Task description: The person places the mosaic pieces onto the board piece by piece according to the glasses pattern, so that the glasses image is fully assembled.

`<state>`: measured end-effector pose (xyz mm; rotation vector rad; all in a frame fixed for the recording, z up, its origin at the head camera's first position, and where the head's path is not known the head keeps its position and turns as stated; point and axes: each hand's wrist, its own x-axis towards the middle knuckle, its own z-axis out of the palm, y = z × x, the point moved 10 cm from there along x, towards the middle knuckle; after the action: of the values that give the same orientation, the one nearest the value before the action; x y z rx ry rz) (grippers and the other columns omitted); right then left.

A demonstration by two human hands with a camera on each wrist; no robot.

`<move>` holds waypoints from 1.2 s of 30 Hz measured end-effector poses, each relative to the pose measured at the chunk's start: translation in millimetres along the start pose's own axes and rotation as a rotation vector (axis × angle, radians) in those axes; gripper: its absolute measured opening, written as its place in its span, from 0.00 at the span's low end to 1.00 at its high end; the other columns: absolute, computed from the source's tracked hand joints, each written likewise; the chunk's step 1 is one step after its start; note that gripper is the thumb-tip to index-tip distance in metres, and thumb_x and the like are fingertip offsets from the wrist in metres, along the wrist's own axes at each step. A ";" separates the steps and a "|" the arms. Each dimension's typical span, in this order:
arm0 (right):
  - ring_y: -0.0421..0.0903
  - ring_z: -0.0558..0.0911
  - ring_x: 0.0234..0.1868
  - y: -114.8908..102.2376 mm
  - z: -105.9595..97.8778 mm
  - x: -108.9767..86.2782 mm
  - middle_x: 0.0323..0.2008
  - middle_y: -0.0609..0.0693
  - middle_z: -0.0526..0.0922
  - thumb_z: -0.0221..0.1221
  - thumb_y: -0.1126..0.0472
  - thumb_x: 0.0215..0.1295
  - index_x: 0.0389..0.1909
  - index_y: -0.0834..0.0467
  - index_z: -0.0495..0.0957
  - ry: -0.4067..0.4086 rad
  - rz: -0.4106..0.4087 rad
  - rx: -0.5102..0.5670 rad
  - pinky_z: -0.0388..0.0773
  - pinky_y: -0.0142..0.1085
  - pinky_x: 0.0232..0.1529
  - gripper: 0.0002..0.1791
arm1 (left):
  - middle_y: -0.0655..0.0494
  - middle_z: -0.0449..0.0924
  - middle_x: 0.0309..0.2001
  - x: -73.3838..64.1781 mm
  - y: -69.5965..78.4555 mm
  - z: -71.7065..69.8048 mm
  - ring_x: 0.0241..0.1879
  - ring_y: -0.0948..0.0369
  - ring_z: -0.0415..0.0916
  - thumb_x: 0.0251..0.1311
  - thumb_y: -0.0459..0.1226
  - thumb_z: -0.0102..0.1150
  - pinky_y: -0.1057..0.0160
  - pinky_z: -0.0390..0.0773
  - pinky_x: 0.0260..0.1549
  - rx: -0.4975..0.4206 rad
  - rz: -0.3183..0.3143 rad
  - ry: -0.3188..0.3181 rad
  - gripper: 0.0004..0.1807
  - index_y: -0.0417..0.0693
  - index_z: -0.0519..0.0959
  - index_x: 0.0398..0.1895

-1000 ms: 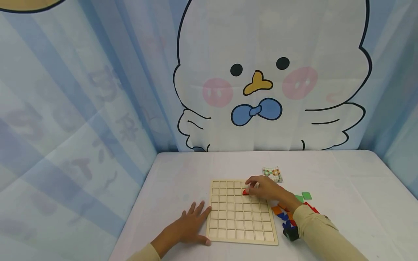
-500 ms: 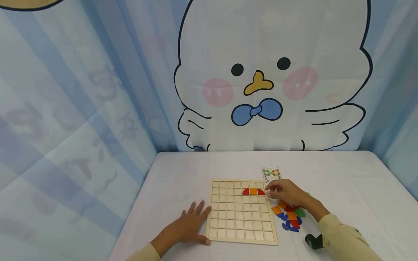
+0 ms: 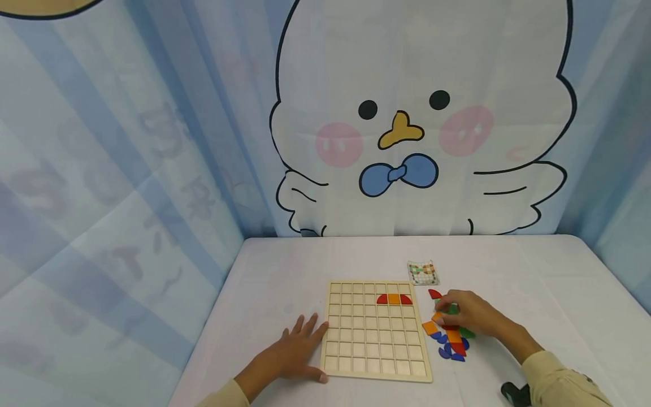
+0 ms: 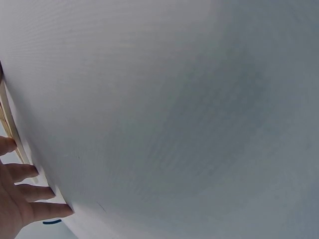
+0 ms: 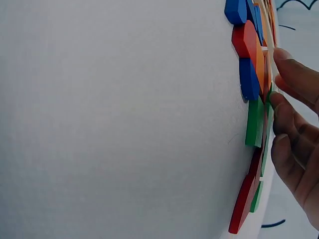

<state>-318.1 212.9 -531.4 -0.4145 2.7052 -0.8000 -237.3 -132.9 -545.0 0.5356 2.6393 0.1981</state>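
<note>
A wooden grid board (image 3: 376, 377) lies flat in the head view. In its second row from the back sit an orange square (image 3: 394, 299) between two red rounded pieces (image 3: 382, 299). My left hand (image 3: 300, 350) rests spread on the table, index finger and thumb at the board's left edge; its fingers also show in the left wrist view. Over the loose pieces right of the board is my right hand (image 3: 470, 312), fingers bent down, thumb beside an orange square (image 3: 430, 328). In the right wrist view, thumb and fingertips stand apart close to the pieces.
Several blue pieces (image 3: 445, 353), green pieces (image 3: 467, 333) and a red piece (image 3: 434, 294) lie around the right hand. A small patterned card (image 3: 423, 273) lies behind the board. A dark object (image 3: 515, 393) shows by the right sleeve. A curtain (image 3: 396, 209) hangs behind the table.
My right hand has moved from over the board's second row to the loose pieces at the right, uncovering the red and orange pieces in that row. The left hand has stayed in place.
</note>
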 end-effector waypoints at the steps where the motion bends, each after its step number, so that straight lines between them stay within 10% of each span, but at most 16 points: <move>1: 0.43 0.76 0.41 0.2 0.5 -0.2 0.37 0.42 0.83 0.72 0.46 0.56 0.41 0.50 0.86 0.000 0.004 -0.010 0.81 0.46 0.49 0.16 | 0.43 0.47 0.80 -0.2 0.1 0.1 0.77 0.35 0.46 0.44 0.70 0.66 0.29 0.63 0.64 0.000 0.002 0.000 0.61 0.59 0.53 0.80; 28: 0.41 0.76 0.37 -5.2 6.3 -2.6 0.33 0.41 0.80 0.72 0.50 0.57 0.42 0.52 0.82 -0.018 -0.023 0.003 0.80 0.42 0.47 0.16 | 0.44 0.47 0.81 -0.5 -0.9 1.4 0.77 0.36 0.46 0.45 0.71 0.65 0.29 0.62 0.64 0.000 -0.004 -0.003 0.60 0.60 0.54 0.80; 36: 0.43 0.74 0.32 -3.0 8.5 -2.0 0.30 0.45 0.75 0.72 0.52 0.59 0.40 0.51 0.77 -0.022 -0.023 0.073 0.74 0.30 0.32 0.15 | 0.44 0.47 0.81 -1.8 -0.1 -1.1 0.78 0.36 0.46 0.44 0.70 0.66 0.29 0.62 0.65 -0.005 -0.018 -0.008 0.60 0.61 0.54 0.80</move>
<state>-312.7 207.1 -536.2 -0.4361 2.6467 -0.8920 -236.3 -133.7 -543.4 0.5093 2.6346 0.1959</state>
